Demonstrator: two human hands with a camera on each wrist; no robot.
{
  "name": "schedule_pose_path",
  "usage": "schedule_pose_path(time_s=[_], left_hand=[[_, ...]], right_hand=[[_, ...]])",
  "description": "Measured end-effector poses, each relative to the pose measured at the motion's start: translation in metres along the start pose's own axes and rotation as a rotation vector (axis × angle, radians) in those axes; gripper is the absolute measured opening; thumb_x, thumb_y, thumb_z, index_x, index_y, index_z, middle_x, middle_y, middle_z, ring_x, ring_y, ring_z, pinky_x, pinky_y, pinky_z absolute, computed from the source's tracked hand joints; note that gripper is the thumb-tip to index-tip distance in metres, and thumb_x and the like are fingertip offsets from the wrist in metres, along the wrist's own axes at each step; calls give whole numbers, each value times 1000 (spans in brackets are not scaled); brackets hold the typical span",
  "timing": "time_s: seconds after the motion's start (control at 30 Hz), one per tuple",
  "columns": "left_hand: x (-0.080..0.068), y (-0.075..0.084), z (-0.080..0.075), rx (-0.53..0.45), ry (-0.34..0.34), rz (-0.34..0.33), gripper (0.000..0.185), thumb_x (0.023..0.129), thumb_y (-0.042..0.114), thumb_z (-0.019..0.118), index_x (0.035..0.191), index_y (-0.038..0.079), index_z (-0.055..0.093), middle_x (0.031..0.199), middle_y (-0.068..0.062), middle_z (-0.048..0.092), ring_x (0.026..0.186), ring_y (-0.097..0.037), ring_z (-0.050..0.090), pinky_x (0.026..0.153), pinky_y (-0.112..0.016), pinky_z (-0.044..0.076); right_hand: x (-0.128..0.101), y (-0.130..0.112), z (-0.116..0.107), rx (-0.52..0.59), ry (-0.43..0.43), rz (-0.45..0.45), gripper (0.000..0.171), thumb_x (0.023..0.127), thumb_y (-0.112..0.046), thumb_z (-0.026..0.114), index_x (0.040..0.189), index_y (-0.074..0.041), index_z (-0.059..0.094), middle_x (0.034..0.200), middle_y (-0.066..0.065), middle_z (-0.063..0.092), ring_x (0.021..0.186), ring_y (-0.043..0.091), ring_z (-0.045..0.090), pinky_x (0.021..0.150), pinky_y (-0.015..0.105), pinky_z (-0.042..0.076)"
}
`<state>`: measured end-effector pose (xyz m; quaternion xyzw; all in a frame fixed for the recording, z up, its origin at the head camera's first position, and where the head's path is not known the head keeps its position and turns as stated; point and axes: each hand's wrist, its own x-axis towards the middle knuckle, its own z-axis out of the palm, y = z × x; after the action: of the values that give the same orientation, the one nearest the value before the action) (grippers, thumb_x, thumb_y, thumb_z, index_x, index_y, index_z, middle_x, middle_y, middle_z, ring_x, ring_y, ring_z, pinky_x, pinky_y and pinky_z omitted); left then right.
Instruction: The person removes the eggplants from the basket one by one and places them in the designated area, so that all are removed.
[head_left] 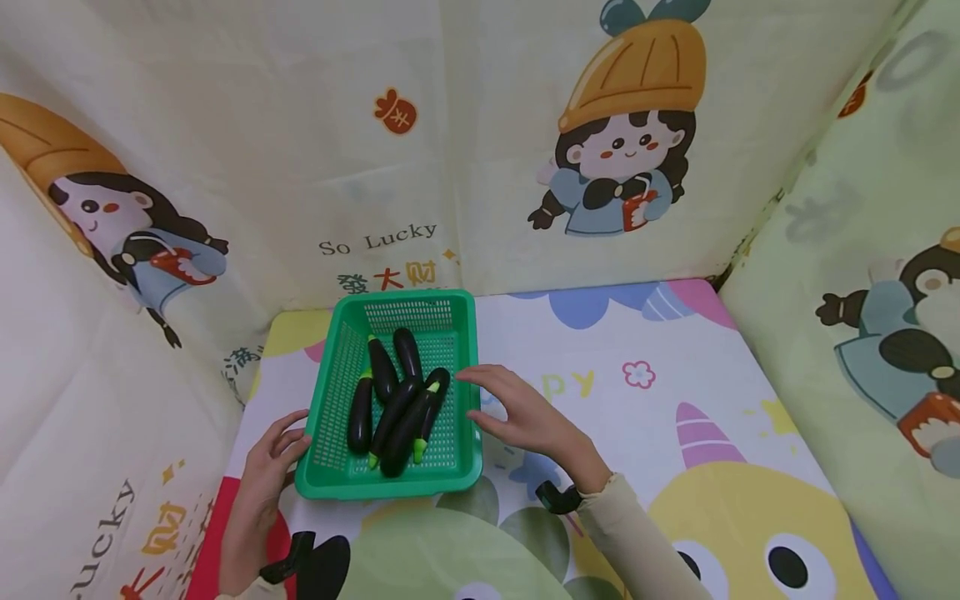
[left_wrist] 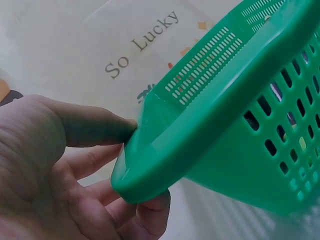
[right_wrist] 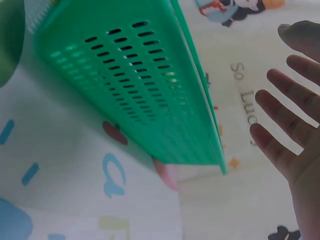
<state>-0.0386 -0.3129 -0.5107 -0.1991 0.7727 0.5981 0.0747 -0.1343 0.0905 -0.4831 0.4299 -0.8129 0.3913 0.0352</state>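
A green plastic basket [head_left: 390,489] with slotted sides stands on the table and holds several dark purple eggplants [head_left: 361,414], piled loosely with green stem ends showing. At its left side, my left hand [head_left: 261,467] grips the rim. In the left wrist view, fingers of that hand [left_wrist: 55,165] lie over the rim [left_wrist: 215,115] and others curl beneath it. My right hand [head_left: 528,412] is beside the basket's right edge, fingers extended and nothing held. The right wrist view shows that hand [right_wrist: 295,110] spread apart from the basket wall [right_wrist: 110,20].
A colourful cartoon-printed cloth [head_left: 600,350] covers the table. Pale printed curtains [head_left: 487,167] rise behind it and along both sides. Wrist cameras [head_left: 558,497] are strapped to both wrists.
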Motion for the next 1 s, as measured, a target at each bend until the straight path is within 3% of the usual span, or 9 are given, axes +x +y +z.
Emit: schedule_pose_path(time_s=[0.2, 0.4, 0.67, 1.0], left_hand=[[2, -1, 0, -48, -1, -8, 63, 105, 32, 62, 160, 15, 35, 102, 31, 67, 93, 5, 68, 80, -19, 59], [3, -2, -1, -30, -16, -35, 66, 105, 33, 61, 162, 17, 31, 102, 33, 65, 95, 6, 66, 82, -19, 58], [3, -2, -2, -27, -30, -34, 66, 106, 31, 60, 162, 16, 30, 102, 32, 65, 96, 5, 65, 82, -20, 58], [2, 0, -2, -20, -29, -55, 67, 106, 31, 61, 162, 17, 29, 101, 34, 65, 97, 5, 64, 83, -21, 57]], right_hand=[[15, -2, 6, -35, -72, -23, 54, 99, -24, 72, 148, -11, 54, 151, 3, 57, 143, 20, 52, 120, 42, 45], [30, -5, 11, -48, -138, -51, 53, 101, -28, 70, 149, -13, 54, 151, 3, 58, 142, 20, 52, 120, 40, 45], [53, -13, 11, -54, -175, -149, 49, 102, -29, 68, 146, -12, 56, 148, 3, 59, 140, 18, 54, 120, 34, 44], [81, -25, 16, -50, -304, -120, 47, 103, -29, 66, 147, -14, 56, 150, 2, 58, 143, 18, 51, 123, 34, 40]])
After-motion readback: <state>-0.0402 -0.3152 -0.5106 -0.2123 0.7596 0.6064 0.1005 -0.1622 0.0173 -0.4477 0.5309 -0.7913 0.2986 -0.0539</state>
